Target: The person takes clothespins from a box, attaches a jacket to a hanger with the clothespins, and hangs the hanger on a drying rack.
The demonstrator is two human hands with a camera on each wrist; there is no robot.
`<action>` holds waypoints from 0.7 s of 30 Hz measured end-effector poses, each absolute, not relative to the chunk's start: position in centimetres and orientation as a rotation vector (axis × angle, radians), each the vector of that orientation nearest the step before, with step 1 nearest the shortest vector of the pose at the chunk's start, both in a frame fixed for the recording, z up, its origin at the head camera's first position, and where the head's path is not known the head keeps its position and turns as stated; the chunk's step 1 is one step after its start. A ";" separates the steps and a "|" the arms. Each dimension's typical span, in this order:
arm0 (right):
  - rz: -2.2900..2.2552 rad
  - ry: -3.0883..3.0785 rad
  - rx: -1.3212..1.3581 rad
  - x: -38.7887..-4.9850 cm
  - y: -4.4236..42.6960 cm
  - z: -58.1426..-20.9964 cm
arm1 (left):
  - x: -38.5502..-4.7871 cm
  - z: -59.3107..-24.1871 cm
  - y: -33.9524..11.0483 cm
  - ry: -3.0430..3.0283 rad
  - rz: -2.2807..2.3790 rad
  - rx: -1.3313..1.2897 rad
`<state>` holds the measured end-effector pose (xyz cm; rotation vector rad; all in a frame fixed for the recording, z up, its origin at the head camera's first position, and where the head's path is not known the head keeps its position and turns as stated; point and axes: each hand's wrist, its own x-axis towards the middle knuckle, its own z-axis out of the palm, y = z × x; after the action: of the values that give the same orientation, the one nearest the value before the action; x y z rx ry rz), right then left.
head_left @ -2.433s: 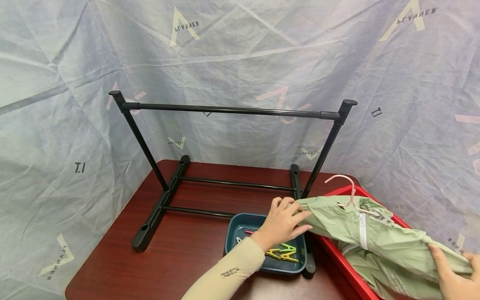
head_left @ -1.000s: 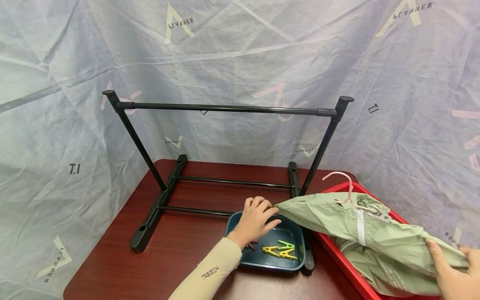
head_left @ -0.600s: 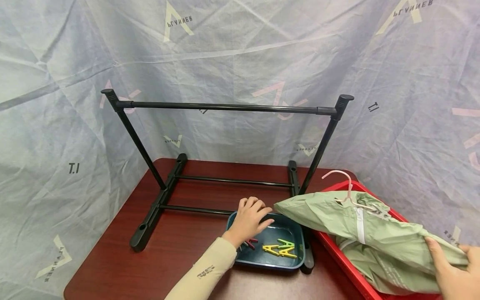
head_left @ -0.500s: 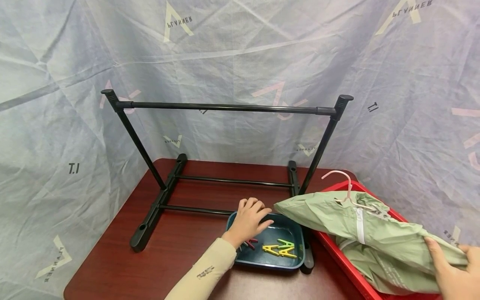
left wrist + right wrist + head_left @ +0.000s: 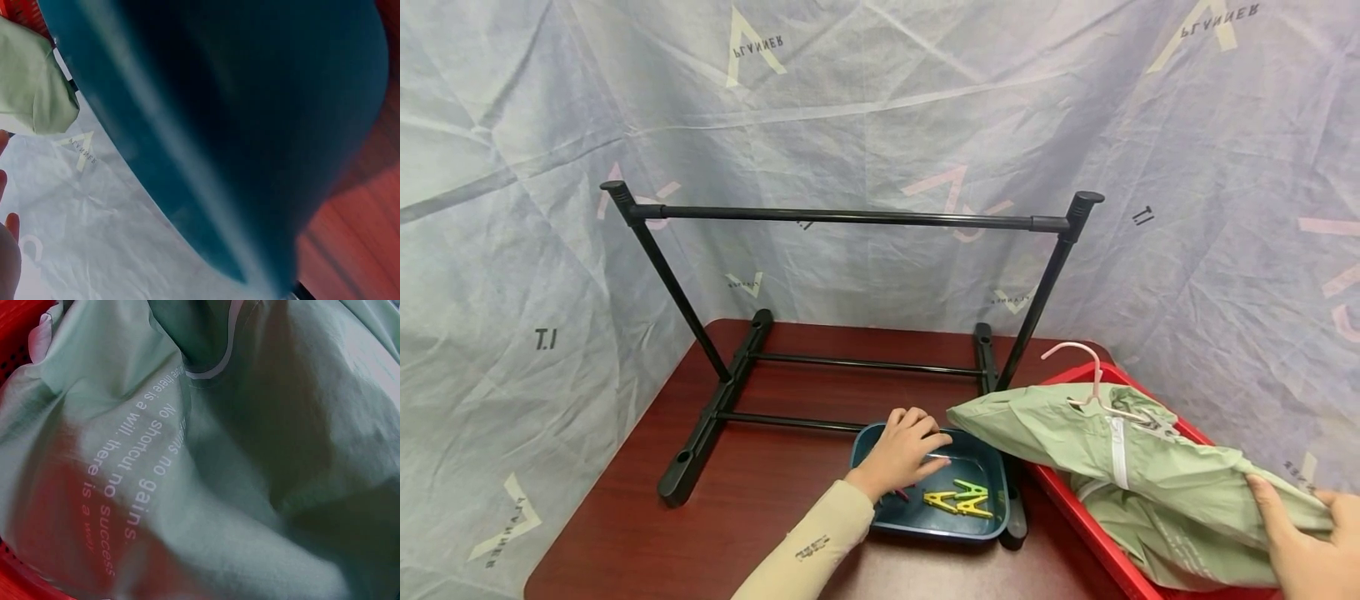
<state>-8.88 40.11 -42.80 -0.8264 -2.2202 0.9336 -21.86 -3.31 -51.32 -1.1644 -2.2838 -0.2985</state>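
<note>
A light green garment point(image 5: 1180, 475) with a white zip lies partly in and over a red basket point(image 5: 1093, 546), a pink hanger point(image 5: 1096, 367) at its neck. My right hand point(image 5: 1311, 533) pinches its right part between thumb and fingers. Over the left side of a dark blue tray point(image 5: 940, 532) hovers my left hand point(image 5: 898, 458), fingers loosely bent and holding nothing visible. Yellow clips point(image 5: 973, 507) and a green clip point(image 5: 972, 488) lie in the tray; a red clip is partly hidden under that hand. Green cloth point(image 5: 206, 487) with white lettering fills the right wrist view.
A black rack point(image 5: 850, 217) stands on the dark red table point(image 5: 647, 533), its right foot beside the tray. Behind hangs a grey-white printed cloth point(image 5: 850, 108). In the left wrist view the tray wall point(image 5: 156, 125) covers much of the frame.
My left hand has let go of the garment's left end and moved left over the tray, then dipped slightly lower. My right hand keeps its hold on the cloth.
</note>
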 end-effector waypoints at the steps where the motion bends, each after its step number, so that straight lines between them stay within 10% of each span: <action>1: 0.910 -2.241 -0.820 -8.8 40.2 -42.7 | -21.8 -51.4 -3.2 -2.288 -0.305 -1.179; 21: 0.856 -2.203 -0.765 -8.9 40.0 -42.6 | -22.9 -52.2 -6.3 -2.511 -0.302 -1.056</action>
<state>-8.91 40.03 -42.64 -0.7655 -2.2027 0.8560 -22.94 -6.32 -52.19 -1.0564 -2.5109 -0.3021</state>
